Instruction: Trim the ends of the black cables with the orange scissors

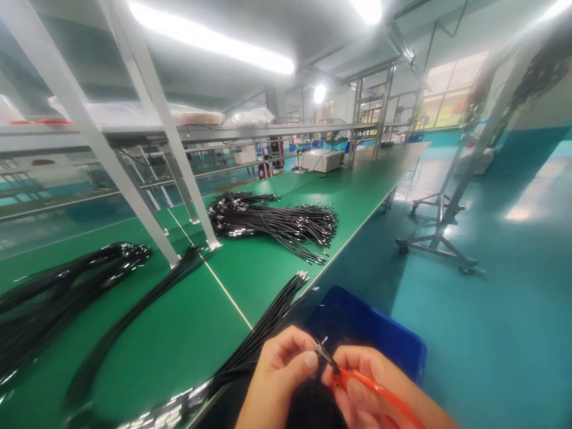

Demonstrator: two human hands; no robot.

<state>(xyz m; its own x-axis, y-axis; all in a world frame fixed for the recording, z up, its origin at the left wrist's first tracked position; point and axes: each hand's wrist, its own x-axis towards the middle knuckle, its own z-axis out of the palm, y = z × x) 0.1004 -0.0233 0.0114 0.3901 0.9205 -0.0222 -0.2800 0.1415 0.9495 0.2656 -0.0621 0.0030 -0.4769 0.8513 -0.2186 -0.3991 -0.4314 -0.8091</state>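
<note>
My right hand (370, 381) is closed around the red handles of a pair of pliers (353, 376), whose dark metal jaws point up and left. Thumb and fingers of my left hand (288, 363) pinch what looks like a thin cable end right at the jaws; most of it is hidden by the fingers. A small pale tip (325, 340) sticks out beside the jaws. Beside and behind my left hand, a bundle of black cables (268, 316) with pale ends lies along the edge of the green table (192, 322).
A blue bin (379, 325) stands below the table edge, beyond my hands. A large black cable pile (272, 220) and more cable coils (75, 286) lie on the table. White posts (174, 143) hold a shelf over it. A wheeled stand (440, 238) is on the right.
</note>
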